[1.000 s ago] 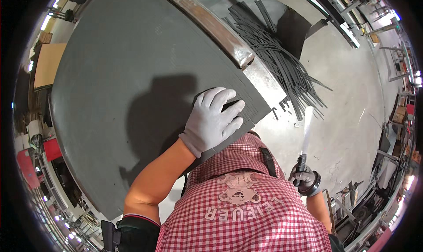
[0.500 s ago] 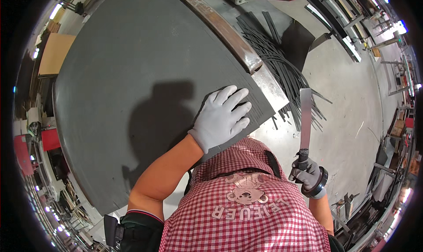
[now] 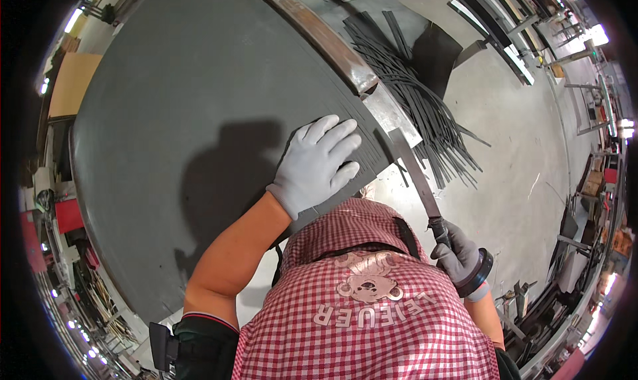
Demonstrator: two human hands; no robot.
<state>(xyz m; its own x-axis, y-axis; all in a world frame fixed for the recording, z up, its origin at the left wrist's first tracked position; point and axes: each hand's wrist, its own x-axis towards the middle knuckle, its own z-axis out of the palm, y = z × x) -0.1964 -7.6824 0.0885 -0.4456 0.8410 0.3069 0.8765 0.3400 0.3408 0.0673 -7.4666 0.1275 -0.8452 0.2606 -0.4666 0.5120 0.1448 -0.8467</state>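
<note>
My left hand (image 3: 318, 162), in a pale grey glove, lies with fingers stretched out on a large dark grey sheet (image 3: 166, 81). Parallel cut lines run along the sheet's right edge, beside the fingertips. A long flat-bladed knife (image 3: 419, 184) is gripped by its black-wrapped handle in my gloved right hand (image 3: 457, 252). The blade slants up and left, its tip near the sheet's right corner and a bare metal plate (image 3: 393, 117). Whether the tip touches the sheet, I cannot tell. A black ring-shaped band (image 3: 480, 274) sits around my right wrist.
A rusty metal bar (image 3: 332, 44) lies along the sheet's far right edge. Beyond it many thin black strips (image 3: 425, 107) are heaped on the grey surface, next to a black piece (image 3: 435, 58). A tan board (image 3: 73, 84) stands at the far left.
My right hand has moved slightly left, and the knife has swung from nearly upright to tilted left, its tip now by the sheet's corner. My left hand stays flat on the sheet.
</note>
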